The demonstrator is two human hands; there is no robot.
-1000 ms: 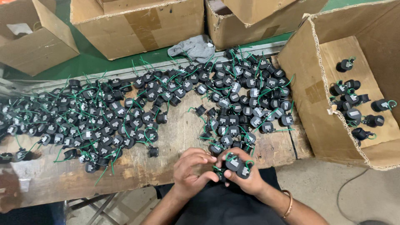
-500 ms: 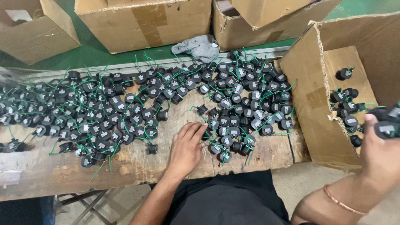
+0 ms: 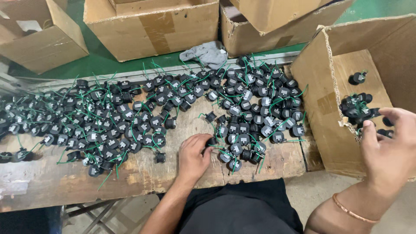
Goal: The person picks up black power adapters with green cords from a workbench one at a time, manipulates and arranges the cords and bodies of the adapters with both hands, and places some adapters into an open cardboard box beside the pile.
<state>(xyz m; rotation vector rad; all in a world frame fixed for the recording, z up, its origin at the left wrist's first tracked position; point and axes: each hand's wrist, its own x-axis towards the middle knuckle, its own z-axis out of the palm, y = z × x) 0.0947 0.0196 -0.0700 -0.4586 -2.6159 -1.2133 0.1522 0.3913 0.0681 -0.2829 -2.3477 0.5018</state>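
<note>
The part (image 3: 212, 141) your left hand (image 3: 193, 154) pinches sits at the near edge of the pile (image 3: 242, 108) on the bench (image 3: 143, 167), fingertips closed on it, green wires trailing into its neighbours. Lift fast and those tangled wires could likely drag others off the bench edge. Your right hand (image 3: 388, 149) hangs open and empty over the box (image 3: 323, 99), parts just beyond the fingertips.
</note>
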